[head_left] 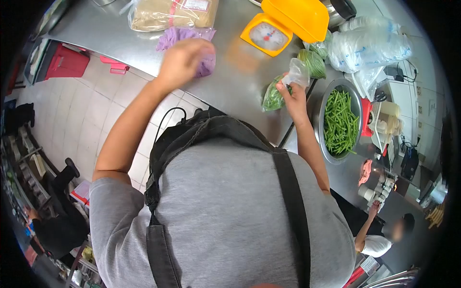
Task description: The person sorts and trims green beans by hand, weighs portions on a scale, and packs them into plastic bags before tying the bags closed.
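Observation:
My right hand [294, 98] is closed on the gathered neck of a clear plastic bag of green vegetables [274, 96], held low over the steel counter. The bag's loose, whitish top sticks up past my fingers. My left hand [185, 60] is over the counter's front edge, in front of a crumpled purple bundle [175, 37], cloth or thin plastic. Motion smears its fingers, so I cannot tell whether they hold anything. A yellow dial scale [267, 36] with a yellow tray [300, 17] stands beyond my hands.
A steel bowl [319, 120] of cut green beans [340, 120] stands at right. Another filled bag [313, 63] and clear plastic bags [367, 48] lie behind it. A brown package [173, 12] lies at the back left. Two other people [377, 245] [60, 221] are nearby.

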A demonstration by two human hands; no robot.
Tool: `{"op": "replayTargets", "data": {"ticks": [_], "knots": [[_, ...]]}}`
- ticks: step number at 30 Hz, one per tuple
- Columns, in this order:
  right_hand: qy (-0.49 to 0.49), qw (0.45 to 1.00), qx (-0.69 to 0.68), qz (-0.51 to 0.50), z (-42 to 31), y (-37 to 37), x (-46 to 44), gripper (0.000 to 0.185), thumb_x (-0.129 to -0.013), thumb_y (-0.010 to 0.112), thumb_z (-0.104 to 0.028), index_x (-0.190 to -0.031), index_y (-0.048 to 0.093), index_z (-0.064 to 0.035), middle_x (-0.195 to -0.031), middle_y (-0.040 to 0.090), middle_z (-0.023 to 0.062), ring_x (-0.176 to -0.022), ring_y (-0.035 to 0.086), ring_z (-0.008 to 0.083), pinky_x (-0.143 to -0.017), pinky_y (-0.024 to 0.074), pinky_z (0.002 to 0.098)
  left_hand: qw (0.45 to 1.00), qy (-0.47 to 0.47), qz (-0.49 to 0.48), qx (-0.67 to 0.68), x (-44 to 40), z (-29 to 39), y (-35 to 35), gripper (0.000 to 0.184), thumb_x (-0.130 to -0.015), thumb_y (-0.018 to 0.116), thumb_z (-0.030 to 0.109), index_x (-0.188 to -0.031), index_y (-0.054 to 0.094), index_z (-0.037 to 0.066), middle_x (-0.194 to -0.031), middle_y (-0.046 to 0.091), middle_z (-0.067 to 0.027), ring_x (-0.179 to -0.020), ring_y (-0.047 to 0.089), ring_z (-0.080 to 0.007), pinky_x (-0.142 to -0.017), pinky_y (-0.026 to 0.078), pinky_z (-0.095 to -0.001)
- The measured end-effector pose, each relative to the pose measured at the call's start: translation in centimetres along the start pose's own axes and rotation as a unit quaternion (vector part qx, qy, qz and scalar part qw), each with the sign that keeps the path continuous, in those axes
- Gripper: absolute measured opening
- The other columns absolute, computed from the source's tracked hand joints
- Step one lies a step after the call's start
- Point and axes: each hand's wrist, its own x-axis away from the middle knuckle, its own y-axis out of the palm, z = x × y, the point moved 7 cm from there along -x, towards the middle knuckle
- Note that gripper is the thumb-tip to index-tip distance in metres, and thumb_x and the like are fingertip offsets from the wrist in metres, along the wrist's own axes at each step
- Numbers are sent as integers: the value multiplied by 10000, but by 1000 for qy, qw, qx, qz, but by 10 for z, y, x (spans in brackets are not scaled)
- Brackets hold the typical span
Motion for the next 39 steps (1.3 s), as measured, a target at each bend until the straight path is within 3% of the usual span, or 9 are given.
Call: {"op": "replayTargets", "data": {"ticks": [5, 11, 16, 19, 22, 28, 32, 35, 39], "knots": [[-100, 994, 51, 19, -44, 21, -6, 309, -809, 743, -214, -1047, 676, -29, -1186, 559, 155, -1184, 409, 356, -1023, 338, 428, 944, 300, -133, -29, 4, 104, 97, 508, -814, 587, 32, -1303, 565, 169, -1246, 624, -56, -946, 627, -228, -847, 502, -371], [-142, 985, 97, -20, -73, 18, 3, 238, -814, 738, -209, -999, 686, -69, -1256, 552, 112, -1203, 403, 336, -1049, 298, 449, 945, 277, -124, -123, -19, 57, 104, 477, -864, 594, 112, -1330, 539, 200, -1107, 646, -42, -932, 611, -200, -887, 409, -327], [-129, 991, 15, -14, -62, 24, 7, 195, -877, 673, -234, -961, 672, -58, -1299, 519, 118, -1284, 359, 350, -1096, 261, 453, 821, -114, -295, 475, -7, 70, 112, 226, -996, 521, 162, -1179, 653, 144, -881, 595, -18, -862, 527, -167, -920, 351, -312], [-124, 992, 34, 0, -65, 36, 7, 208, -891, 654, -243, -955, 666, -45, -1291, 506, 136, -1284, 358, 356, -1096, 261, 450, 981, 88, -128, 115, -25, 67, 100, 252, -1002, 505, 191, -1205, 640, 127, -959, 606, -6, -933, 542, -163, -954, 356, -338], [-148, 978, 147, 8, -82, 29, 11, 179, -878, 672, -229, -954, 683, -67, -1209, 521, 137, -1228, 394, 351, -1028, 314, 463, 936, 291, -77, -184, -12, 64, 96, 241, -1008, 491, 223, -1155, 647, 112, -1057, 610, 8, -1008, 540, -158, -956, 351, -342], [-149, 984, 92, -37, -101, 12, -15, 137, -758, 767, -69, -889, 727, -80, -934, 612, 75, -931, 569, 281, -804, 460, 391, 979, -25, -166, 113, 9, 40, 92, 221, -996, 532, 270, -1072, 608, 77, -712, 519, 1, -640, 501, -171, -645, 382, -319], [-181, 979, -7, 89, -148, -9, -39, 141, -752, 769, -17, -880, 730, -61, -895, 641, 63, -843, 617, 214, -710, 490, 347, 549, -217, -170, 789, 26, 83, 105, 219, -1007, 539, 258, -1044, 613, 55, -648, 412, 57, -564, 364, -89, -546, 283, -272], [-183, 948, -242, 100, -202, -27, -37, 137, -756, 771, -20, -878, 730, -66, -930, 641, 48, -879, 600, 186, -757, 473, 344, 440, -154, -165, 869, 15, 143, 91, 195, -1010, 530, 230, -1062, 610, 60, -643, 439, 47, -583, 387, -84, -575, 288, -248], [-212, 923, -291, -134, -218, -20, -35, 116, -760, 771, -48, -861, 742, -97, -924, 611, 26, -930, 551, 176, -872, 410, 340, 754, -44, -260, 602, -35, 95, 45, 189, -923, 655, 226, -997, 689, 55, -699, 572, -3, -752, 529, -145, -787, 405, -325]]}}
